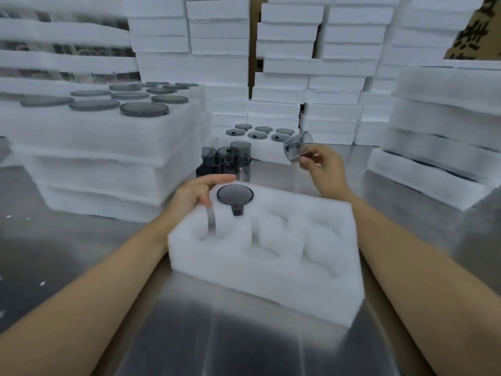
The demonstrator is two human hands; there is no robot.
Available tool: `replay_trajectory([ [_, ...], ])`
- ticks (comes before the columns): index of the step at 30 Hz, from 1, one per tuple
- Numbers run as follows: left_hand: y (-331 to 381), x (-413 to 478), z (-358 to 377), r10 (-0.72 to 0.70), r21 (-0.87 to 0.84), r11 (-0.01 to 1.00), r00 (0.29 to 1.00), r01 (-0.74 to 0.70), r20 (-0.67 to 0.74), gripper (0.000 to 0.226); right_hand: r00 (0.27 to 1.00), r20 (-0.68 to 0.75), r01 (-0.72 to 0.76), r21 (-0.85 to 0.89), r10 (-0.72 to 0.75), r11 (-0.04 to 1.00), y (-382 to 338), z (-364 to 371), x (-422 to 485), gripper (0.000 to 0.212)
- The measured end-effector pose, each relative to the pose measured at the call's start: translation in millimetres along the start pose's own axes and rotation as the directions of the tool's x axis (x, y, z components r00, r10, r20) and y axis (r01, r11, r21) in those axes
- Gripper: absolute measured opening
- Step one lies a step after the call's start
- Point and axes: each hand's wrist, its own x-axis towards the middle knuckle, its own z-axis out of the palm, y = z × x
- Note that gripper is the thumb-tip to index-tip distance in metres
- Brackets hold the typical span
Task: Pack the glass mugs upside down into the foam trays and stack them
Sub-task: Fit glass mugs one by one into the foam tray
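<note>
Tall piles of white foam trays (320, 50) are filling the whole back of the room; a brown cardboard box (477, 31) is peeking out at the top right; a shiny metal table (244, 348) is running under everything.

On the left a stack of full trays (108, 147) is sitting on the table; its top tray is holding many grey glass mugs turned upside down, so only their round flat bottoms are showing. On the right another stack of trays (439, 123) is sitting; what is inside them is too blurry to tell.

Right in front of the person the near tray (271, 272) is lying on the table; its far left pocket is holding one packed mug (235, 194), bottom up, with its handle pointing toward the person; the other pockets are showing only white foam. Farther back the far tray (271, 153) is holding six upside-down mugs; just left of it a bunch of loose mugs (230, 156) is standing on the table, close together.

The left hand (195, 194) is resting on the far left corner of the near tray, just beside the packed mug; its pointing finger is stretching out straight and it is gripping nothing. The right hand (325, 166) is hanging in the air between the two trays; its fingertips are pinching the held mug (296, 147), which is tilting and blurry.
</note>
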Motion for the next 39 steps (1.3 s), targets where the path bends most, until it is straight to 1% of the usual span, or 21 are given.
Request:
replay_trajectory([
  [2,1.1,-1.0,1.8,0.01,0.036,0.999,1.0,-0.009,-0.025,0.06,0.991,-0.07,-0.108,0.061,0.112,0.992,-4.4,-15.4,-14.0,0.01],
  [4,1.7,-3.4,3.7,0.016,0.047,0.999,0.999,-0.014,-0.044,0.059,0.968,-0.147,-0.188,0.11,0.203,0.976,-11.5,-29.6,-30.7,0.008],
  [5,2.3,-5.0,4.9,0.009,0.042,0.999,0.998,-0.007,-0.059,0.058,0.952,-0.187,-0.213,0.169,0.243,0.962,-16.8,-36.1,-40.1,0.006],
  [6,2.3,-6.8,6.1,0.007,0.042,0.999,0.997,-0.003,-0.079,0.058,0.931,-0.229,-0.227,0.251,0.285,0.941,-24.1,-41.5,-50.1,0.01],
  [8,3.0,-10.9,9.8,0.025,0.085,0.996,0.989,-0.013,-0.144,0.057,0.883,-0.299,-0.229,0.399,0.362,0.888,-37.9,-49.9,-69.6,0.024],
  [10,3.7,-16.5,14.5,0.079,0.149,0.988,0.97,-0.045,-0.228,0.056,0.852,-0.356,-0.212,0.437,0.384,0.874,-52.2,-55.5,-86.4,0.037],
  [11,3.7,-19.9,16.7,0.11,0.171,0.983,0.958,-0.066,-0.266,0.055,0.849,-0.372,-0.19,0.448,0.376,0.873,-60.1,-57.7,-92.4,0.036],
  [13,3.0,-26.4,20.0,0.168,0.211,0.972,0.937,-0.105,-0.306,0.053,0.854,-0.394,-0.136,0.461,0.339,0.877,-78.7,-62.0,-98.3,0.024],
  [14,2.3,-28.6,20.9,0.187,0.228,0.966,0.931,-0.117,-0.313,0.052,0.868,-0.395,-0.11,0.44,0.302,0.891,-88.3,-64.3,-98.8,0.019],
  [17,2.3,-31.5,22.0,0.21,0.251,0.959,0.929,-0.134,-0.306,0.048,0.926,-0.337,-0.081,0.264,0.171,0.961,-111.9,-67.4,-94.1,0.014],
  [19,3.5,-32.2,23.0,0.214,0.246,0.959,0.932,-0.143,-0.292,0.044,0.945,-0.299,-0.071,0.215,0.135,0.974,-123.8,-62.4,-90.7,0.019],
  [22,4.0,-31.7,22.8,0.209,0.234,0.961,0.936,-0.144,-0.282,0.055,0.964,-0.224,-0.066,0.319,0.144,0.945,-136.3,-43.3,-93.8,0.026],
  [23,3.0,-30.2,22.2,0.206,0.234,0.962,0.938,-0.142,-0.279,0.055,0.973,-0.184,-0.07,0.35,0.142,0.934,-136.9,-36.2,-95.9,0.026],
  [25,1.9,-28.3,21.1,0.202,0.24,0.961,0.942,-0.138,-0.267,0.054,0.985,-0.094,-0.1,0.36,0.142,0.928,-134.4,-25.6,-99.5,0.023],
  [29,1.7,-27.5,20.6,0.198,0.254,0.958,0.947,-0.133,-0.253,0.054,0.978,0.039,-0.208,0.262,0.205,0.943,-129.6,-21.0,-98.2,0.02],
  [31,1.5,-26.1,20.7,0.197,0.256,0.958,0.946,-0.13,-0.257,0.046,0.97,0.099,-0.238,0.17,0.224,0.956,-129.1,-20.3,-97.9,0.021],
  [33,1.0,-24.4,20.1,0.2,0.262,0.956,0.944,-0.13,-0.263,0.044,0.975,0.121,-0.192,0.046,0.186,0.98,-127.7,-18.4,-98.1,0.018],
  [34,0.4,-23.8,19.7,0.199,0.262,0.956,0.945,-0.129,-0.26,0.045,0.981,0.125,-0.143,-0.023,0.145,0.989,-127.5,-17.1,-98.9,0.015],
  [36,0.9,-25.4,20.2,0.198,0.262,0.956,0.949,-0.132,-0.245,0.043,0.989,0.14,-0.029,-0.134,0.048,0.991,-129.0,-14.0,-101.1,0.018],
  [39,1.9,-26.8,21.1,0.205,0.264,0.954,0.949,-0.14,-0.241,0.056,0.982,0.183,0.083,-0.183,-0.049,0.98,-132.1,-10.4,-103.8,0.025],
])
